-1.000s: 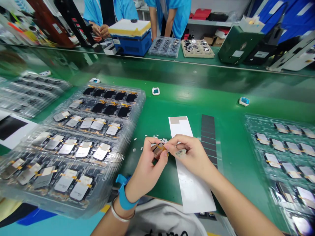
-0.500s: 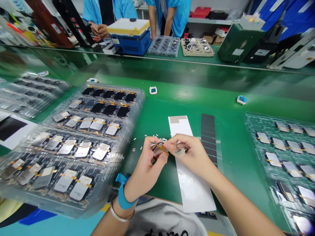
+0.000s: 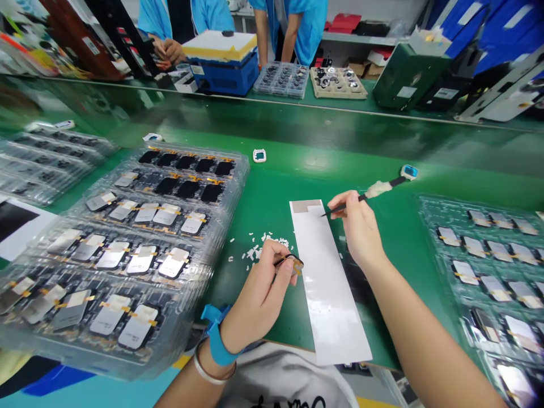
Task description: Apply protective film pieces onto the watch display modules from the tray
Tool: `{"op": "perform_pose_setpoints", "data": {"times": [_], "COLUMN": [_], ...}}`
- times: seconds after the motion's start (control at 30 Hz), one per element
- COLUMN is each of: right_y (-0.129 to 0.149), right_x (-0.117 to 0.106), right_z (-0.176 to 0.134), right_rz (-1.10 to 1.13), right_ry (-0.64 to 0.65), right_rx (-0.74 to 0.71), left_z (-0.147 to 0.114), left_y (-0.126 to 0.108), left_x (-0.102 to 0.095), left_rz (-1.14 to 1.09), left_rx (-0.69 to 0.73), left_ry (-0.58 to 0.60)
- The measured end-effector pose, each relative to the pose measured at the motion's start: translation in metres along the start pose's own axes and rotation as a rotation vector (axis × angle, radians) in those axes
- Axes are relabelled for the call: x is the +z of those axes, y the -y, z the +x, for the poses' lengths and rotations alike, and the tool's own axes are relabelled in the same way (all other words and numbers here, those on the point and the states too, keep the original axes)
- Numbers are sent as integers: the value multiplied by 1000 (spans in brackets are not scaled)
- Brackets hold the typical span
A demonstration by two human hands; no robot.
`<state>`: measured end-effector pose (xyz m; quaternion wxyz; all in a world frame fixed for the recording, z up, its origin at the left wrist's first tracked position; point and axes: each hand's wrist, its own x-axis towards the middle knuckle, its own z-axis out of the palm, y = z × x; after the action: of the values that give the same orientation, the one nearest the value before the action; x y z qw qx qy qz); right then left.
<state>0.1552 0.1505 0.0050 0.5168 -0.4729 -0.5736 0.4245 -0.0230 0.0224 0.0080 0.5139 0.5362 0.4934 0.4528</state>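
My left hand (image 3: pixel 257 300), with a blue wrist strap (image 3: pixel 216 337), pinches a small display module (image 3: pixel 294 263) with an orange flex tab, its edge turned upward. My right hand (image 3: pixel 361 232) grips black tweezers (image 3: pixel 377 189) wrapped in pale material at mid-length. Their points are over the upper part of a long white backing sheet (image 3: pixel 329 294), near its tan end (image 3: pixel 306 206); whether they touch cannot be seen. Beside my left hand lie many small white scraps (image 3: pixel 254 251). A dark strip sheet to the right is mostly hidden by my right hand and forearm.
Clear trays of display modules stand at left (image 3: pixel 238 198) and right (image 3: pixel 433 212). Small white watch-like cases (image 3: pixel 259 156) lie toward the back. On the raised shelf are a blue machine (image 3: pixel 225 73), a parts tray (image 3: pixel 283 79) and a green box (image 3: pixel 410 82). Two people in blue are beyond.
My right hand has moved away from the module, up and right to the top of the white sheet, with the tweezers now extended. My left hand keeps the module, slightly lower and turned.
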Motion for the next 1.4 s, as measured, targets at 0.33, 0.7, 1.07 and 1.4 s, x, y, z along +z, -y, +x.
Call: {"op": "perform_pose_setpoints", "data": {"times": [0.33,0.7,1.07,1.4], "right_y": [-34,-31,-5,-9], "right_x": [11,13,2,11], "right_z": [14,14,6,3], "right_rz": [-24,28,171,66], "right_ry": [16,9,67,27], "right_rx": [74,72,123,-58], "left_z": [1,4,11,14], "left_y": [-12,-6,-1,1], "left_x": [12,32,27,19], "left_rz": [303,576,531,472], "left_rx": [65,171,152,154], "left_ry": [118,280,133,119]}}
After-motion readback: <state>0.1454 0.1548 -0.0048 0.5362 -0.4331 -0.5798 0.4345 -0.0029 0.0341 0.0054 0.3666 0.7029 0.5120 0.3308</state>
